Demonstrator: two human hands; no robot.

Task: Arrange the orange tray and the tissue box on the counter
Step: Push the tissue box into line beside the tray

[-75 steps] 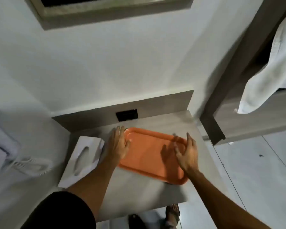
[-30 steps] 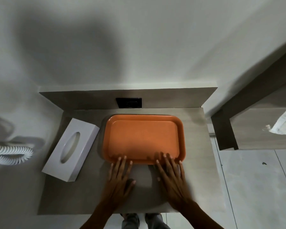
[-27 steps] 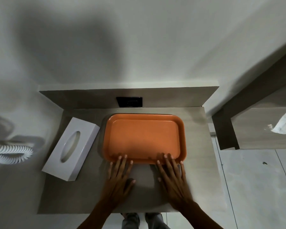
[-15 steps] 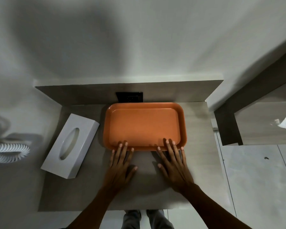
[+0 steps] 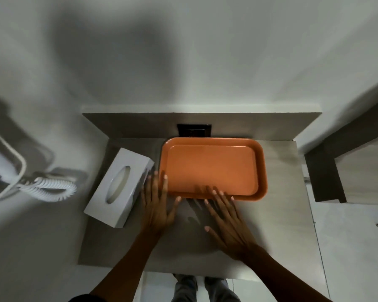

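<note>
Nearest the camera we noted the person's legs in grey trousers below the front edge of the grey wood-grain counter. Both bare forearms reached forward over that edge.

The left hand lay flat and spread, palm down, fingers straight and holding nothing. Its fingertips reached the near left corner of the flat rectangular orange plastic tray; we could not tell whether they pressed the rim or merely overlapped it. This hand sat in the gap between the tray and the white rectangular tissue box.

The right hand was likewise open, palm down, fingers fanned and gripping nothing. Its fingertips met the near long rim of the tray, the thumb splayed out over bare counter.

The tray lay flat with its long side parallel to the back of the counter, its far rim close against the raised grey back panel, just below a dark wall socket plate. The tray was empty.

The tissue box stood on the left part of the counter, skewed at an angle to the tray, its oval slot up, its far corner near the tray's left rim without touching.

Left of the counter a white coiled cord hung against the pale wall.
</note>
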